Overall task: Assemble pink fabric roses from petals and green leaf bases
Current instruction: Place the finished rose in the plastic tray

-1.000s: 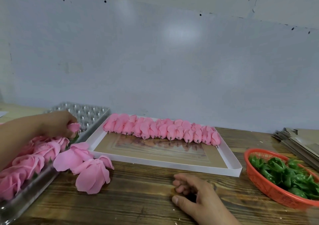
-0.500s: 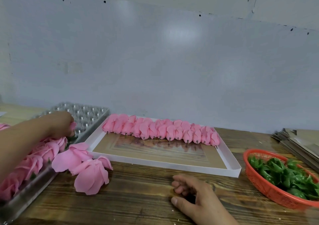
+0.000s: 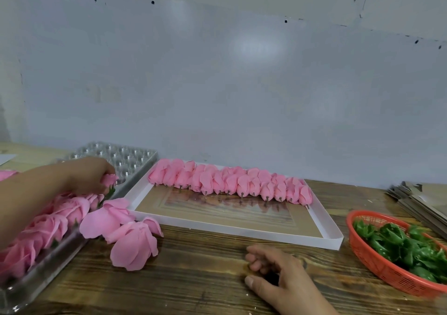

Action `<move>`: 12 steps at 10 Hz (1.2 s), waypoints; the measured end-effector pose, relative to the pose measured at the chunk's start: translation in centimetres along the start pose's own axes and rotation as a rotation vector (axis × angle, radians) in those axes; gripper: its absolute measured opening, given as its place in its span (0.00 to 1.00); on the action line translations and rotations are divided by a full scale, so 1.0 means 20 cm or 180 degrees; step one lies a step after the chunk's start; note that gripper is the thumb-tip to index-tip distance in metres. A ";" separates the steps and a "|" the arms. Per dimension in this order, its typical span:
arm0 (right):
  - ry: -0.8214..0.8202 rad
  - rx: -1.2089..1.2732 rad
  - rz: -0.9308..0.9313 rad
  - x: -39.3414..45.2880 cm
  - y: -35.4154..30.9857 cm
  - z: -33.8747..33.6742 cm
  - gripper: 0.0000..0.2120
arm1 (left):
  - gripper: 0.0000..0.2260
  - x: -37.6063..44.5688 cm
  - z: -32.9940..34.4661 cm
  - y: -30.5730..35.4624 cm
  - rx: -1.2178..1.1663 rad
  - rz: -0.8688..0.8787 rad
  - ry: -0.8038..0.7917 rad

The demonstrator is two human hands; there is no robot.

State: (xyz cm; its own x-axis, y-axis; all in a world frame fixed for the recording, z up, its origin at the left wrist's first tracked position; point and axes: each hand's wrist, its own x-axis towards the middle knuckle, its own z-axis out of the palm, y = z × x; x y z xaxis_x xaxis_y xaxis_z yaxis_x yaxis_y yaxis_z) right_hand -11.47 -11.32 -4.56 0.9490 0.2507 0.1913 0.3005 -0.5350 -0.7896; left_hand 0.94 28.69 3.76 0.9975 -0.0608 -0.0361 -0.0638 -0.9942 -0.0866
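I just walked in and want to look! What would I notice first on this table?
The long row of pink rose buds along the far side of the white tray. At the right, an orange basket holds green leaf bases. At the left, the left hand holds a rose over a clear tray.

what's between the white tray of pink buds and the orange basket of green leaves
Only bare wooden table separates the white tray and orange basket, seen in the head view.

On your left, the roses (image 3: 43, 232) are pink with green bases, filling a clear dimpled tray (image 3: 130, 162). The buds (image 3: 229, 181) in the far row are the same pink, in a white-rimmed tan box (image 3: 244, 232). On your right, a red mesh basket (image 3: 377, 264) holds glossy green leaves (image 3: 396, 242). The table (image 3: 193, 281) is dark streaked wood.
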 end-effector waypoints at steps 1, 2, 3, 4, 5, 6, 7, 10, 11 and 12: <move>-0.0008 -0.0011 0.0002 0.00 -0.01 0.00 0.20 | 0.08 0.01 0.01 -0.02 -0.0081 -0.0086 0.0036; -0.0011 0.0018 0.0019 0.00 -0.01 0.00 0.20 | 0.10 0.02 0.01 -0.04 -0.0360 -0.0203 0.0185; -0.0012 0.0005 -0.0002 0.00 -0.01 0.00 0.20 | 0.06 0.02 -0.01 -0.09 -0.0595 -0.0278 0.0559; -0.0017 0.0013 -0.0009 0.00 -0.01 0.00 0.19 | 0.08 0.03 -0.02 -0.18 -0.0764 -0.0470 0.0954; 0.0000 0.0030 -0.0006 0.00 -0.01 0.00 0.20 | 0.07 0.05 -0.01 -0.31 -0.1051 -0.0841 0.1569; 0.0004 0.0028 0.0025 0.01 -0.01 0.00 0.20 | 0.11 0.06 0.04 -0.46 -0.1318 -0.1217 0.1588; 0.0003 0.0012 0.0035 0.01 0.00 0.00 0.20 | 0.15 0.08 0.14 -0.56 -0.1441 -0.1366 0.1492; 0.0101 0.0031 -0.0018 0.01 0.03 0.01 0.20 | 0.13 0.25 0.30 -0.79 -0.1263 -0.1729 0.0766; 0.0088 0.0013 -0.0043 0.01 0.04 0.01 0.21 | 0.07 0.21 0.30 -0.76 -0.0825 -0.1877 0.0801; 0.0101 -0.0008 -0.0073 0.02 0.04 0.01 0.20 | 0.08 0.21 0.30 -0.76 -0.0730 -0.1930 0.0640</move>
State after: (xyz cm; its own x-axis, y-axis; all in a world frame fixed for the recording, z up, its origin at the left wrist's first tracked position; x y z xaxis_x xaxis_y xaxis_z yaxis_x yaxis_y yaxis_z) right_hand -10.94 -11.50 -5.33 0.9444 0.2372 0.2277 0.3224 -0.5314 -0.7834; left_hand 5.83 44.05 -1.04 0.8426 0.5201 0.1399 0.4946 -0.8501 0.1810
